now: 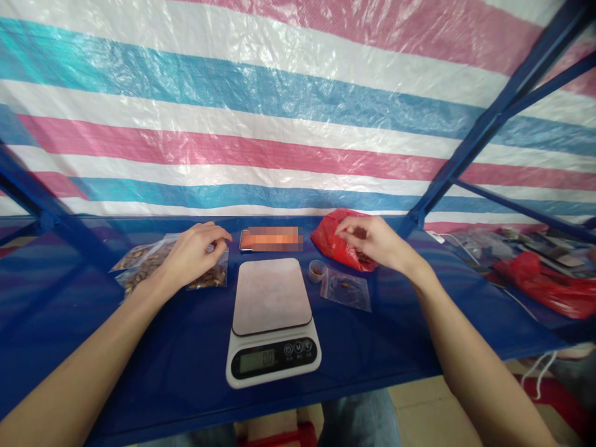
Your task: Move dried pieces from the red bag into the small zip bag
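My left hand [198,248] hovers over clear zip bags [144,267] filled with brown, seed-like pieces. Its fingers are loosely bent, with a gap between thumb and forefinger, and nothing shows in them. At the right, my right hand [372,239] is over an opened red plastic bag [333,239] with dark contents. Its fingers are curved and apart, holding nothing visible. Between the hands sits a white kitchen scale [272,298], its plate bare and its display reading 0.0. Beside it are a small clear cup [317,272] with brown bits and a flat zip bag [347,290] holding a small piece.
A phone [270,239] with a blurred screen lies behind the scale on the blue table [186,360]. Blue metal bars [484,136] slant up at both sides, before a striped plastic sheet [261,124]. Another red bag [549,282] lies far right among clear bags.
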A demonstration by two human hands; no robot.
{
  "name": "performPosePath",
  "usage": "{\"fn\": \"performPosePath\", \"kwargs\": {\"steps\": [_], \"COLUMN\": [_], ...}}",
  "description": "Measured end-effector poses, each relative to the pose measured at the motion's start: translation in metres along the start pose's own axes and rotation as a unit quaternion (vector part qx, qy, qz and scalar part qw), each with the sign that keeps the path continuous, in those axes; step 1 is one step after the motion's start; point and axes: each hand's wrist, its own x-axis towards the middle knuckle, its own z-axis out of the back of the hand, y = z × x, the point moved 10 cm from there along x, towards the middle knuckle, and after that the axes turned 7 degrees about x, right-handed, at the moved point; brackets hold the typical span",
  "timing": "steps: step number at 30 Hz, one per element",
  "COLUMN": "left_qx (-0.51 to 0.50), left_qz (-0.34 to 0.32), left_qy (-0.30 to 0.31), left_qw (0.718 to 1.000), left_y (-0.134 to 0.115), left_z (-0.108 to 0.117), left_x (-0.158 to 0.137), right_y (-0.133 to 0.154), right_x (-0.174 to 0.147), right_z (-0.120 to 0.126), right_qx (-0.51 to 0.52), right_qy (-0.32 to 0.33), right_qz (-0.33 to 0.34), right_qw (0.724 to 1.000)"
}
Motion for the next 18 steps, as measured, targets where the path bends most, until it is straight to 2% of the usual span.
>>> {"fn": "performPosePath", "kwargs": {"steps": [2,4,7,9,10,12,13,14,15,17,18], "left_qx": [-0.003,-0.007,-0.009,-0.008,-0.007,-0.007,-0.007,-0.007,-0.005,-0.001,0.001], "left_qz": [-0.003,-0.006,-0.011,-0.011,-0.011,-0.010,-0.009,-0.009,-0.008,-0.008,-0.009], "left_qy": [-0.002,-0.003,-0.005,-0.008,-0.008,-0.007,-0.006,-0.006,-0.006,-0.007,-0.007], "left_qw": [1.000,1.000,1.000,1.000,1.000,1.000,1.000,1.000,1.000,1.000,1.000], "left_y": [-0.001,-0.003,-0.006,-0.007,-0.007,-0.007,-0.007,-0.007,-0.007,-0.008,-0.009], "left_z": [0.001,0.001,0.003,0.004,0.004,0.004,0.004,0.004,0.004,0.004,0.004], "left_x": [0.000,0.001,0.002,0.002,0.002,0.002,0.002,0.001,0.001,0.001,0.001], "right_y": [-0.029,-0.055,-0.080,-0.082,-0.077,-0.061,-0.054,-0.049,-0.044,-0.034,-0.030], "right_x": [0.000,0.000,-0.003,-0.003,-0.003,-0.002,-0.002,-0.004,-0.008,-0.028,-0.038], "right_z": [0.020,0.026,0.031,0.037,0.039,0.038,0.032,0.020,0.003,-0.034,-0.047], "right_qx": [-0.027,-0.091,-0.231,-0.277,-0.275,-0.211,-0.151,-0.079,-0.007,0.096,0.116], "right_qy": [-0.041,-0.026,-0.007,-0.024,-0.038,-0.046,-0.023,0.028,0.103,0.267,0.324], "right_qz": [-0.062,-0.111,-0.151,-0.155,-0.142,-0.098,-0.084,-0.084,-0.097,-0.140,-0.159], "right_qw": [0.997,0.989,0.961,0.948,0.950,0.971,0.985,0.993,0.990,0.949,0.925]}}
